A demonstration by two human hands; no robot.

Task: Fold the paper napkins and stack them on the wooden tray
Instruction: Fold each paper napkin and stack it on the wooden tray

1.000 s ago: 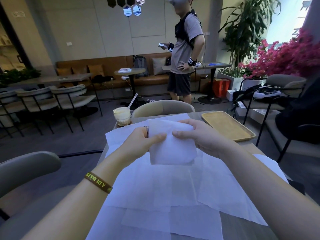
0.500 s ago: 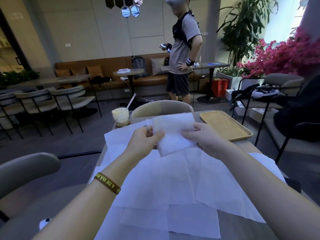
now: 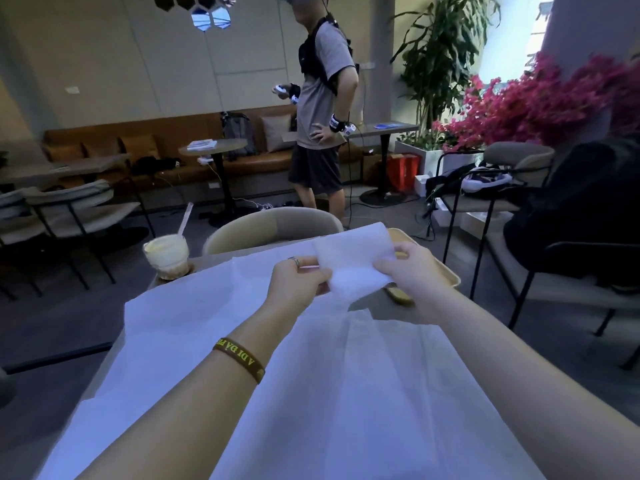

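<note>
a café table (image 3: pixel 180 275) lies under unfolded white napkin sheets (image 3: pixel 214 327). above them, the left hand (image 3: pixel 298 285) and right hand (image 3: pixel 412 271) each pinch one folded napkin (image 3: pixel 353 261), a thick, soft-edged white rectangle, partly covering the wooden tray (image 3: pixel 446 271) just beyond the right hand.

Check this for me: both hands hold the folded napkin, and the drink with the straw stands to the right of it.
Wrong on one point. The head view shows the left hand and right hand both holding the folded napkin, but the drink with the straw stands to its left, not its right.
</note>
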